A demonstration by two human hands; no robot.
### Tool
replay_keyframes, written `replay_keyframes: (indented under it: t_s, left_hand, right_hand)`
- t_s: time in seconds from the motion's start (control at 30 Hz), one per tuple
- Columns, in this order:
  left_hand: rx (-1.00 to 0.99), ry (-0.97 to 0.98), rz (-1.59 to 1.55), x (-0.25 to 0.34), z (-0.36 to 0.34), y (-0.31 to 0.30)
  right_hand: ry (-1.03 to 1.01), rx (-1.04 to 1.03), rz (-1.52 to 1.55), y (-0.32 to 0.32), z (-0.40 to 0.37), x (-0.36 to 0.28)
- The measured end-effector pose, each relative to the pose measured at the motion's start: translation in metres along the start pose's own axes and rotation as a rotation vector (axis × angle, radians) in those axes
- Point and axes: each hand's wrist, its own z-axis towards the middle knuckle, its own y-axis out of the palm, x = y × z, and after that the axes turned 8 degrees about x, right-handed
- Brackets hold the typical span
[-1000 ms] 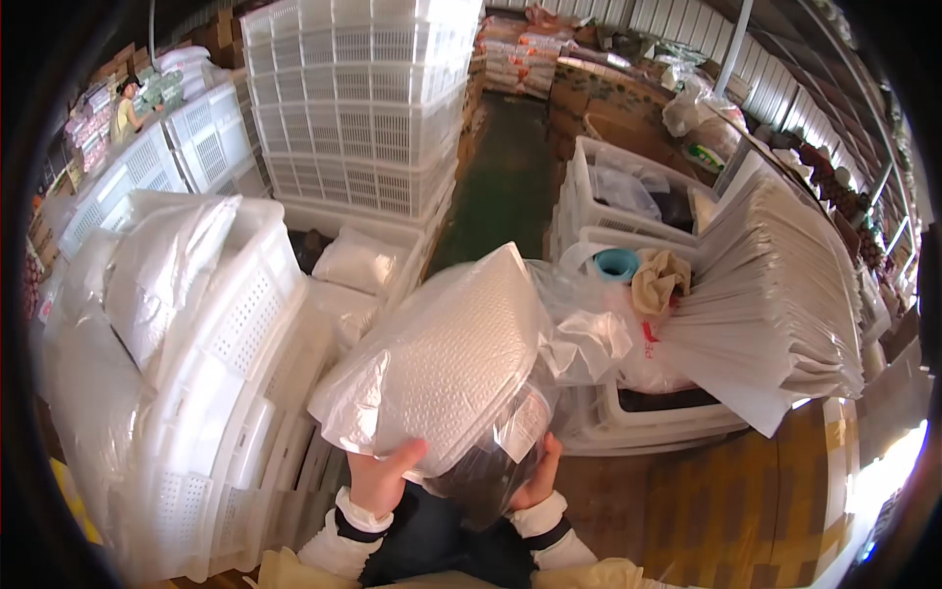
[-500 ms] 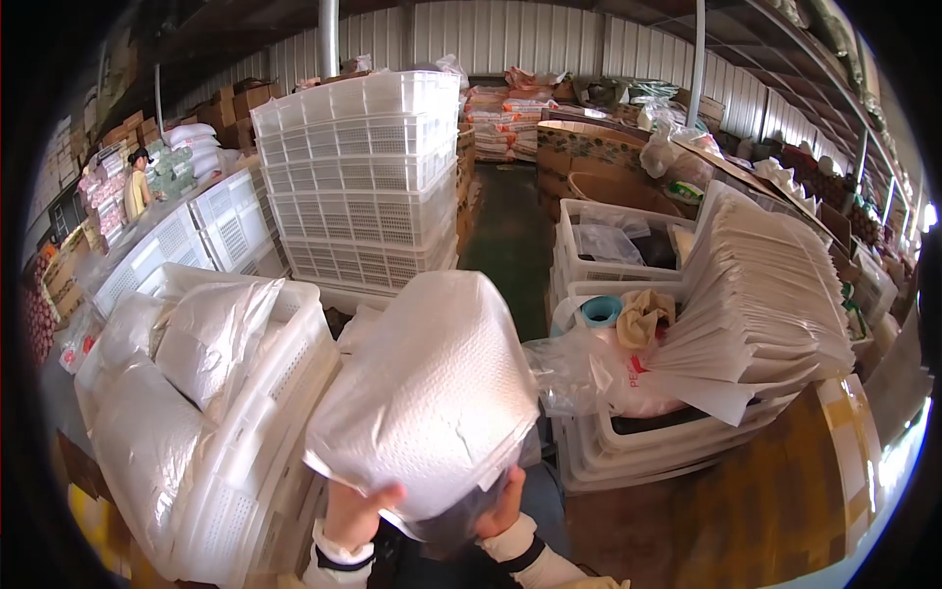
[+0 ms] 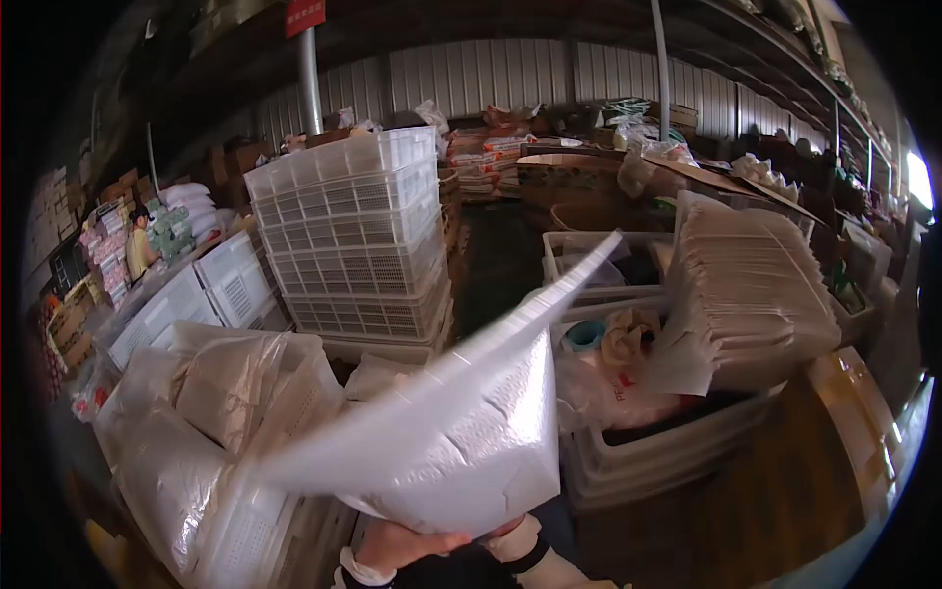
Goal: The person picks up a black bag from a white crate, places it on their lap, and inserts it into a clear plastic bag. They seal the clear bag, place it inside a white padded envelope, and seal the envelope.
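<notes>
A silvery-white padded foil bag fills the middle of the view, tilted, its long edge rising to the upper right and blurred by motion. My left hand grips its bottom at the left, the thumb lying along the lower edge. Under the lower right part of the bag is my right hand, closed on the bag, with most of its fingers hidden. To the left, a white plastic crate holds several filled silvery bags. A fanned stack of flat pale bags leans at the right.
White crates stand in a tall stack ahead. Below the pale bags are nested white tubs, with a blue tape roll and clear plastic nearby. A taped carton is at the right. Far left, a person stands among stacked goods.
The foil bag has swung from bulging upright to tilted, its long edge now slanting up to the right. My hands have moved lower in the view, and the camera has tipped upward.
</notes>
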Motion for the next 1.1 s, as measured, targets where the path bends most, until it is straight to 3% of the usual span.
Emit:
replay_keyframes:
  t_s: [0.03, 0.17, 0.3, 0.43, 0.5, 0.57, 0.63, 0.7, 0.83, 0.9, 0.97, 1.03, 1.1]
  left_hand:
    - [0.000, 0.025, 0.037, -0.002, 0.000, -0.001]
    - [0.209, -0.002, -0.845, 0.036, 0.025, -0.002]
    - [0.350, -0.163, -0.469, -0.006, 0.029, 0.002]
    - [0.395, 0.080, -0.288, -0.039, 0.008, 0.035]
    - [0.296, -0.032, -0.326, -0.060, 0.007, 0.019]
    - [0.393, -0.302, -0.569, -0.041, 0.008, 0.004]
    - [0.413, -0.130, -0.744, -0.014, 0.018, 0.013]
    - [0.419, -0.053, -0.463, -0.049, 0.005, 0.019]
    - [0.194, 0.020, -0.154, -0.054, -0.014, 0.025]
    - [0.053, -0.007, -0.138, -0.052, -0.006, -0.012]
    - [0.004, 0.033, -0.929, -0.054, 0.013, -0.048]
    - [-0.144, -0.095, -0.960, -0.019, 0.039, -0.068]
    - [-0.316, -0.219, -1.087, -0.096, 0.055, -0.090]
  right_hand:
    - [-0.006, 0.002, 0.000, -0.002, -0.001, -0.002]
    - [-0.015, 0.012, 0.029, -0.001, -0.001, -0.006]
    - [-0.005, -0.104, 0.105, -0.027, 0.005, 0.002]
    - [0.019, -0.045, 0.067, -0.036, -0.007, -0.001]
    - [0.031, -0.030, 0.057, -0.034, -0.008, -0.004]
    - [0.036, -0.028, 0.040, -0.030, -0.009, -0.006]
    - [0.044, -0.024, 0.027, -0.029, -0.011, -0.008]
    - [0.049, -0.033, 0.016, -0.030, -0.014, -0.009]
    - [0.053, -0.024, -0.021, -0.035, -0.018, -0.011]
    - [0.065, -0.019, -0.046, -0.037, -0.021, -0.012]
    - [0.066, -0.016, -0.070, -0.038, -0.023, -0.013]
    - [0.064, -0.020, -0.099, -0.040, -0.025, -0.014]
    - [0.057, -0.030, -0.157, -0.040, -0.029, -0.018]
